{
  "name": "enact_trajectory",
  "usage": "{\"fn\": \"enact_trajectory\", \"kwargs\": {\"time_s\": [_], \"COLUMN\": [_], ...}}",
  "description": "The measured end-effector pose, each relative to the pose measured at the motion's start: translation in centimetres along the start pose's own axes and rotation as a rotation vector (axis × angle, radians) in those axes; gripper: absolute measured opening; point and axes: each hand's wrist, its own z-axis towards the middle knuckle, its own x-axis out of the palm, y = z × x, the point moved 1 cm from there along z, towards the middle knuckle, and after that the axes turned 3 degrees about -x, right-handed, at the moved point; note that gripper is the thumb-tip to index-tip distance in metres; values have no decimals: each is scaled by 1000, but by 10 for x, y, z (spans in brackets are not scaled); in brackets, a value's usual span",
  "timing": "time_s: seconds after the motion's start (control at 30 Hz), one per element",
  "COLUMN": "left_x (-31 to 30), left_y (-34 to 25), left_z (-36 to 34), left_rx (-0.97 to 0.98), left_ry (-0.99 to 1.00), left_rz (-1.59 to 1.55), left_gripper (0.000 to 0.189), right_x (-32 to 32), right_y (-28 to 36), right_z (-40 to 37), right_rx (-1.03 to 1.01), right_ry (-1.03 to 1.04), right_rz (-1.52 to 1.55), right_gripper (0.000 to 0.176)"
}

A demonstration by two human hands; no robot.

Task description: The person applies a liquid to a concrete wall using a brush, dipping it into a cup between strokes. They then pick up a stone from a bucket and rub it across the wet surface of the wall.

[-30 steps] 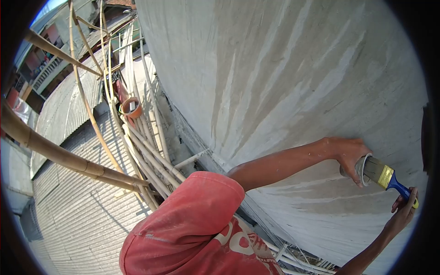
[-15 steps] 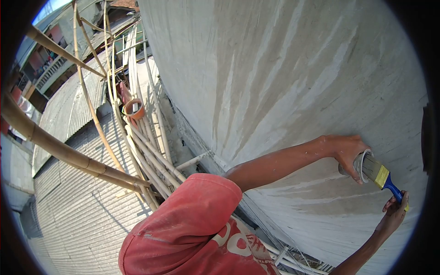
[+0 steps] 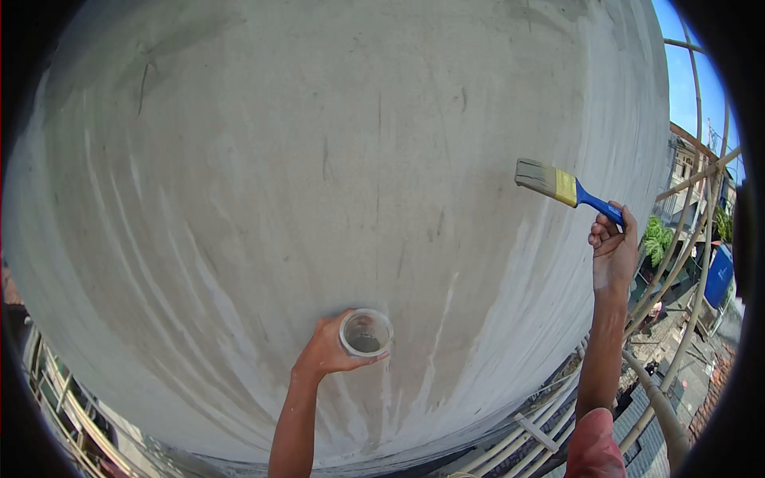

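My left hand [image 3: 325, 347] is wrapped round a round cup [image 3: 388, 336] low in front of the wall, its mouth facing me and some grey liquid at the bottom. Up to the right, my right hand [image 3: 616, 243] is closed on the blue handle of a paintbrush [image 3: 564, 186]. A yellow band joins the handle to its wet grey bristles, which point left close to the wall. Behind both hands stretches the grey plastered wall [image 3: 335, 199], marked with damp brownish patches and pale streaks running down it.
Bamboo scaffold poles [image 3: 692, 319] stand along the right side, with more poles [image 3: 522, 442] lying at the wall's foot. Far below on the right are a blue container [image 3: 719, 275], green leaves [image 3: 657, 239] and roofs. Other poles [image 3: 68, 406] show at the lower left.
The brush has come out of the cup and is now raised to the right beside the wall. My view has swung from the left side to face the wall.
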Motion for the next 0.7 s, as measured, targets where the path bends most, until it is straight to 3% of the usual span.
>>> {"fn": "enact_trajectory", "kwargs": {"time_s": [0.17,0.33,0.5,0.7], "left_x": [-2,-1,-1,0], "left_y": [11,12,10,10], "left_z": [-1,0,0,0], "left_rx": [45,72,21,-13], "left_ry": [-64,-84,-85,-78], "left_rz": [-3,54,31,41], "left_gripper": [54,55,55,53], "right_x": [17,76,141,216], "right_y": [78,137,160,159], "right_z": [110,212,289,332], "right_rx": [-394,-707,-612,-624], "right_ry": [-134,-187,-200,-7], "right_rz": [-56,-93,77,173], "right_gripper": [28,24,23,23]}}
